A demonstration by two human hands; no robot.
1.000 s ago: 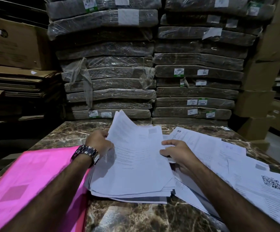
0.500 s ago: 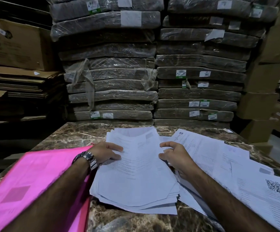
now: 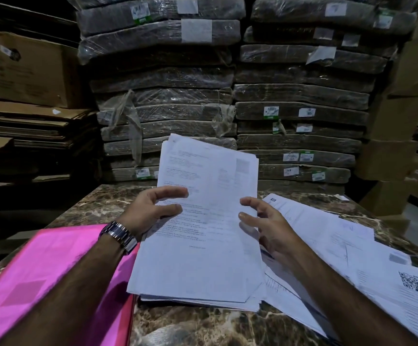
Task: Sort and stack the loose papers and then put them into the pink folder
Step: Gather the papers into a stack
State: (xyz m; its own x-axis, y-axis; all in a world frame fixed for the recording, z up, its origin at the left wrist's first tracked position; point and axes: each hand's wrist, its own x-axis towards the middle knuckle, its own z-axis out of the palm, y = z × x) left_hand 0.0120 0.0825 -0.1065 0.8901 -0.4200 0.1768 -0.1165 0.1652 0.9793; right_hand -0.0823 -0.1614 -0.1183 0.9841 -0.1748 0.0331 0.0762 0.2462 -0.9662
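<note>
Marble, brown and veined, made up the tabletop (image 3: 203, 328) nearest to where I stood, and on its left side lay the flat bright-pink folder (image 3: 48, 270), closed as far as I could tell, with the person's left forearm reaching over it. Just beside the folder sat the gathered stack of white printed papers (image 3: 203, 245), its near edge resting on the marble and its far end tipped up toward the person. The left hand (image 3: 150, 211), a steel watch (image 3: 118, 234) on its wrist, gripped the stack's left edge with thumb in front; the right hand (image 3: 265, 226) was spread against the right edge, fingers loose, and I could not tell whether it truly held the sheets or only steadied them. To the right, more loose white sheets (image 3: 340, 240) lay fanned across the table, one bearing a QR code. Beyond rose plastic-wrapped bundles of flattened brown cardboard (image 3: 168, 78). It looked like the squaring-up step, with sorting unfinished. The next move likely called for tapping the edges even, then gathering the scattered sheets before opening the folder.
</note>
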